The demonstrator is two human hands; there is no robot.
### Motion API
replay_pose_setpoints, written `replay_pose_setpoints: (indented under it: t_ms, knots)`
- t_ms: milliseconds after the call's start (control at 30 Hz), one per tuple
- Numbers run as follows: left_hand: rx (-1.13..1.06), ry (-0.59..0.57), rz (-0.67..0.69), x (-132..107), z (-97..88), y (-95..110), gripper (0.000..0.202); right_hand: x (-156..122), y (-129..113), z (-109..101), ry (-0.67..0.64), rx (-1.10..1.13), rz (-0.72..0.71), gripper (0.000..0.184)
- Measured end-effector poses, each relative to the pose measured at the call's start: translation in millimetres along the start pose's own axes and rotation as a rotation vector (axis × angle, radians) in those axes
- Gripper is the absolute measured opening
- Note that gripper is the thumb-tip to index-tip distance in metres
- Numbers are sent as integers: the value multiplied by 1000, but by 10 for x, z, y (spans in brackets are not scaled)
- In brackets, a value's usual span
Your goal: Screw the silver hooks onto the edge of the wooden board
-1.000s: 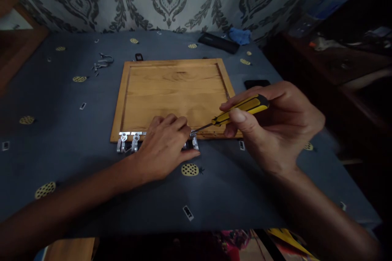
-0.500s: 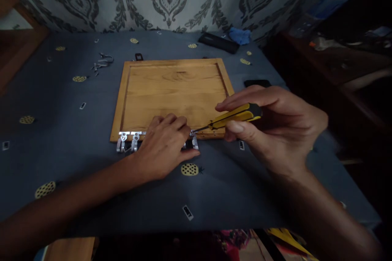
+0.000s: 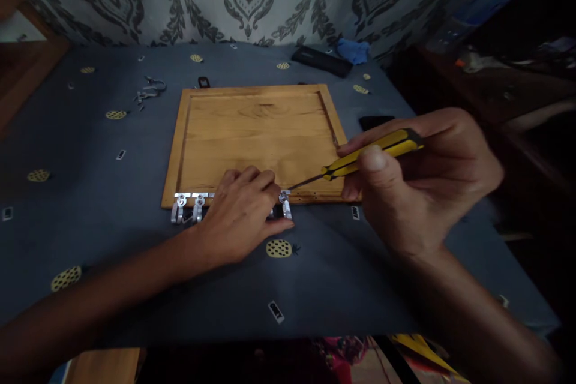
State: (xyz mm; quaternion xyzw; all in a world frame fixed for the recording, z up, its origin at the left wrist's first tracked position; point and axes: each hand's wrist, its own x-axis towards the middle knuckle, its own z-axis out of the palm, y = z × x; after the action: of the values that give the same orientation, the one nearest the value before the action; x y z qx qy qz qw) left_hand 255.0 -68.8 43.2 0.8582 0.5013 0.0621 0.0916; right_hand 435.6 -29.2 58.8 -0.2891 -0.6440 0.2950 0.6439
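Observation:
A framed wooden panel lies flat on the cloth. Silver metal hinges line its near edge. My left hand rests over this edge, fingers curled and thumb below, closed about a hinge at its right side; the hand covers the middle of the row. A yellow and black screwdriver is gripped between the thumb and fingers of my right hand. It slants down to the left, its tip just right of that hinge. Whether the tip touches anything is hard to tell.
Loose metal pieces lie at the back left. Behind the panel are a black case and a blue cloth. A dark flat object sits right of the panel. The patterned tablecloth ends at the near edge.
My right hand has drawn the screwdriver up and to the right, and its tip has shifted a little right from the hinge. My left hand has stayed in place.

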Motion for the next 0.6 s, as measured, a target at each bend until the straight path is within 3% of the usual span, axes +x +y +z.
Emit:
replay_pose_setpoints:
  t_ms: [467,600]
  knots:
    - [5,-4,-8,0,-2,7,39,-17,-16,40,-77,25,37,13]
    - [1,-4,-1,-1,-5,8,40,-39,-73,-17,-166,15,94,18]
